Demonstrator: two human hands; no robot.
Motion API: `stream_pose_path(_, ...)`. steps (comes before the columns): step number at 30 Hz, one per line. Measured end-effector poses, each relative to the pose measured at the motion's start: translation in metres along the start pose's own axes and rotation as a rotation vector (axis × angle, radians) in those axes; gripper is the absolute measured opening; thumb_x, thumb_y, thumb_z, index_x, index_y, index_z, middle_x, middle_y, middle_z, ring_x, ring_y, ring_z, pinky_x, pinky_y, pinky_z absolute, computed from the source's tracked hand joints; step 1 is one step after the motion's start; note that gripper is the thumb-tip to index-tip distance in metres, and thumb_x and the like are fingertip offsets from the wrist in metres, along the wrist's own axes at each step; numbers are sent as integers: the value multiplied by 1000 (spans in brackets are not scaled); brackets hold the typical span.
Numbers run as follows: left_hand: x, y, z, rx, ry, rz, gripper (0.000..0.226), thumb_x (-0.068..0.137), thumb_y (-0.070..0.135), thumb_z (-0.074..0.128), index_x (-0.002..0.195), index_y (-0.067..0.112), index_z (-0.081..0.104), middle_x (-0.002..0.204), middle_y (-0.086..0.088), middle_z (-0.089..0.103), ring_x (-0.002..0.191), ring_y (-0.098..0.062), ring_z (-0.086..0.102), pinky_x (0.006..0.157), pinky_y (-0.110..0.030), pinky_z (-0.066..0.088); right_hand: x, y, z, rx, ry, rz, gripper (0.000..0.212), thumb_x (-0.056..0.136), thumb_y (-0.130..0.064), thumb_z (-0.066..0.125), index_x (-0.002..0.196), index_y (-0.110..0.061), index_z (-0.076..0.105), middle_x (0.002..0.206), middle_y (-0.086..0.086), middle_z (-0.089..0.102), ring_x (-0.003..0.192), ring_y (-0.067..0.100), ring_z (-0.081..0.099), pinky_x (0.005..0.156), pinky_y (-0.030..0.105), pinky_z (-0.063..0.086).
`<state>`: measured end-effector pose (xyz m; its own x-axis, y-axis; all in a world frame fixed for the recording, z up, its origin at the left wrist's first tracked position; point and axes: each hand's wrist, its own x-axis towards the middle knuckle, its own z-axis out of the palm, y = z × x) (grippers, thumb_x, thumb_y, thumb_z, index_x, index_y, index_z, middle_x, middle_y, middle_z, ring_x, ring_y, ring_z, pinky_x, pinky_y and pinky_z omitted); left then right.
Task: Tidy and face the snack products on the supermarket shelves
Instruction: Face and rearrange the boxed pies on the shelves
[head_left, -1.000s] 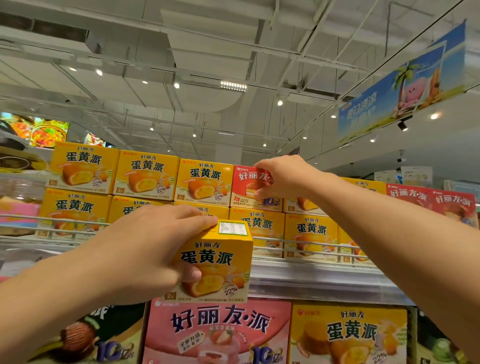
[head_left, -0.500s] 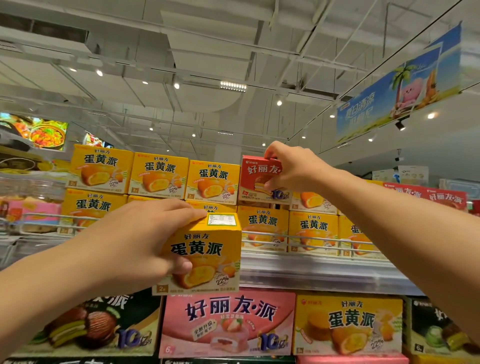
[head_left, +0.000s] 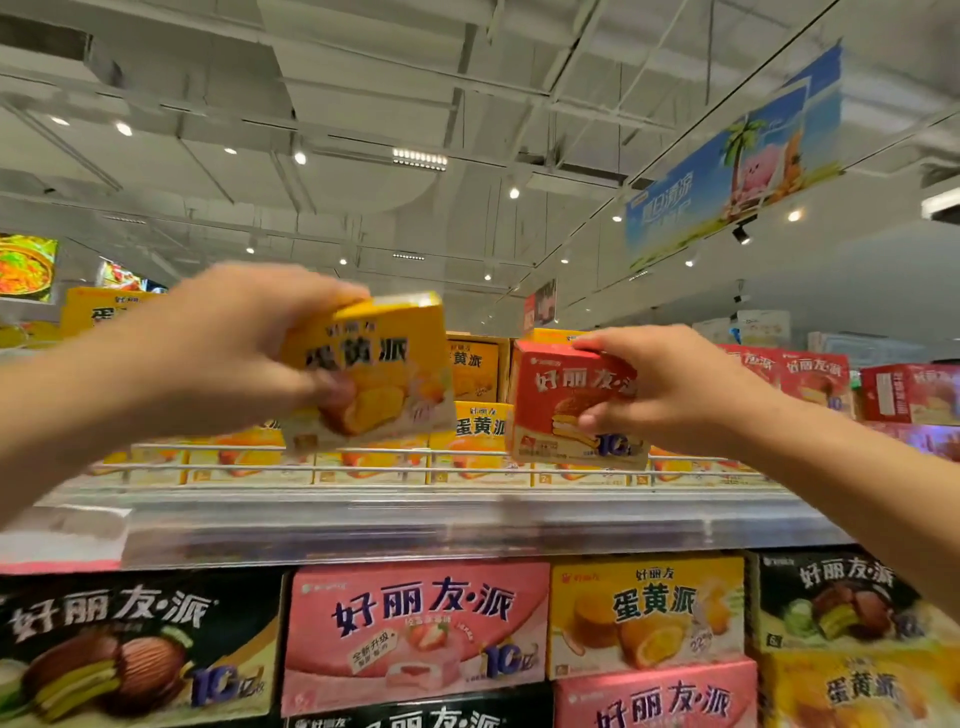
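The yellow box (head_left: 371, 369) is cardboard, printed with dark characters and a picture of a cut egg-yolk pie; motion blurs it. It is held in the air, tilted with its top toward the shelf, in front of the stacked yellow boxes (head_left: 475, 382) on the top shelf (head_left: 441, 514). The left hand (head_left: 228, 353) reaches in from the left with the arm stretched forward, fingers over the box's top edge and thumb across its front face, pinching it.

The red box (head_left: 571, 402) is glossy card with white characters and a picture of a layered chocolate pie. It is also off the shelf, roughly upright, just right of the yellow one and apart from it. The right hand (head_left: 675, 389) comes from the lower right, fingers curled over the top and thumb under the front, gripping the box's right side.

A thin wire rail (head_left: 467, 460) runs along the shelf front, above a clear plastic price strip. Below stand larger boxes: dark green, pink (head_left: 415, 634) and yellow, all flat-faced and rectangular. More red boxes (head_left: 815, 376) sit at the right end.
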<state>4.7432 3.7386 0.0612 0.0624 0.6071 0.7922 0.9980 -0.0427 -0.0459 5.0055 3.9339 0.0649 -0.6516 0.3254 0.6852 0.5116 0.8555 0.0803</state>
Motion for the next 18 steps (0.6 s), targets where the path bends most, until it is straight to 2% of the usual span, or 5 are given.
stream_pose_path(2,30,10,-7,-52,5,-19,52,74,20,81,114,45,60,91,17,69,71,5,64,51,-14,49,-17,6,4,-20,-6,-26,65,76,-39,78,134,-27,53,113,-13,64,99,7,58,86,31,53)
stream_pose_path(4,68,19,-9,-42,15,-28,50,77,22,79,119,41,61,88,18,68,73,3,64,58,-19,51,-31,12,8,-24,-17,-50,67,76,-42,77,136,-28,51,114,-17,61,102,4,54,89,30,50)
stream_pose_path(7,123,33,-5,131,5,-22,49,80,30,76,125,34,59,90,11,65,86,-16,62,74,-31,49,-45,25,15,-21,-11,-98,70,75,-47,75,138,-32,47,122,-19,59,108,-1,50,94,25,47)
stream_pose_path(14,188,32,31,497,-77,-13,59,80,38,75,132,32,51,99,4,62,84,-20,58,64,-31,46,-57,55,22,-2,6,-148,72,76,-57,70,140,-39,42,130,-27,52,118,-5,44,103,23,37)
stream_pose_path(18,201,22,49,471,-99,-62,60,80,37,76,133,29,48,103,1,63,87,-22,60,67,-34,50,-59,70,26,-23,14,-144,76,76,-59,69,142,-39,39,136,-29,46,125,-6,38,107,20,29)
